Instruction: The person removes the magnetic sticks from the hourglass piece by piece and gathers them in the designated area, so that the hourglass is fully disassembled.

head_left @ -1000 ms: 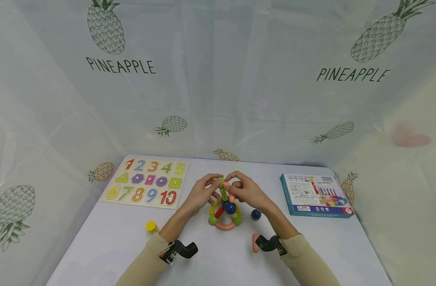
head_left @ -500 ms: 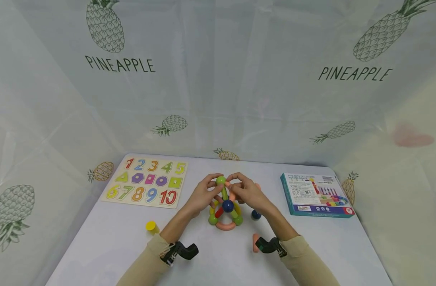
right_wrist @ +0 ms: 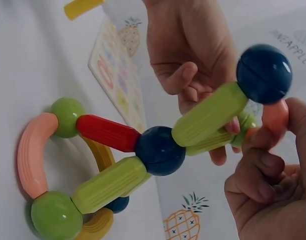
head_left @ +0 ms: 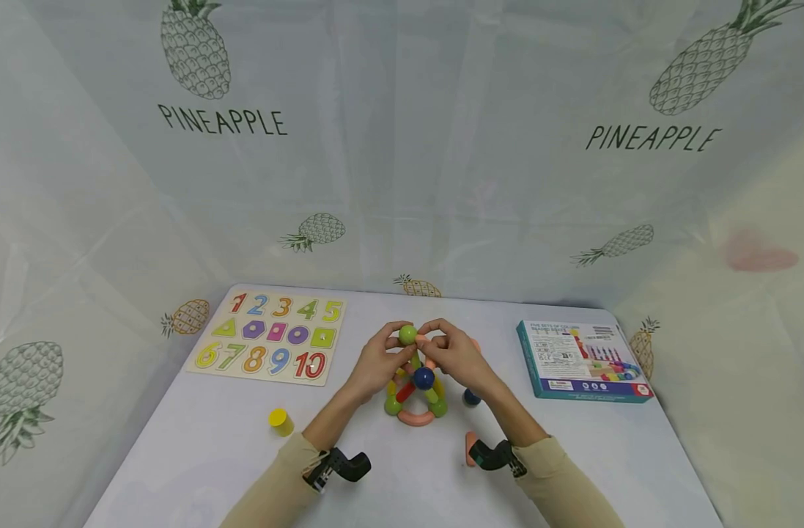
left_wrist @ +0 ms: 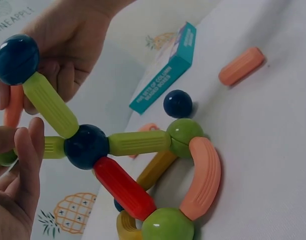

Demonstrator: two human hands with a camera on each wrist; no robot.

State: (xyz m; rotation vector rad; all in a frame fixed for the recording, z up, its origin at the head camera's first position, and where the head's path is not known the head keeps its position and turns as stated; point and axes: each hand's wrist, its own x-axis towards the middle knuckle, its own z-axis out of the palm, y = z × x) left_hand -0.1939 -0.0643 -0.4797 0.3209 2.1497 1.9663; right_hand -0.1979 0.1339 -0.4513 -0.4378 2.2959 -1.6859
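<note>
Plastic, seemingly, the ball-and-rod frame (head_left: 424,379) at nine o'clock from the teal box (head_left: 583,361) should be light, stiff but weak-jointed, best held by its balls (left_wrist: 86,146); the left hand (head_left: 378,361) pinches its top green ball (head_left: 407,335), the right hand (head_left: 459,357) a salmon rod (right_wrist: 276,120).

The blue balls (left_wrist: 86,146) and green balls (left_wrist: 167,227) look like smooth, glossy plastic with small bright highlights. The straight rods (right_wrist: 110,185) and curved pink pieces (left_wrist: 205,177) also look plastic, finely ribbed and softer in sheen. The box (head_left: 583,361) resembles printed card, the number board (head_left: 264,344) matt wood. The sleeves (head_left: 270,480) are matt cloth; the backdrop (head_left: 402,169) is creased, faintly shiny sheeting.
</note>
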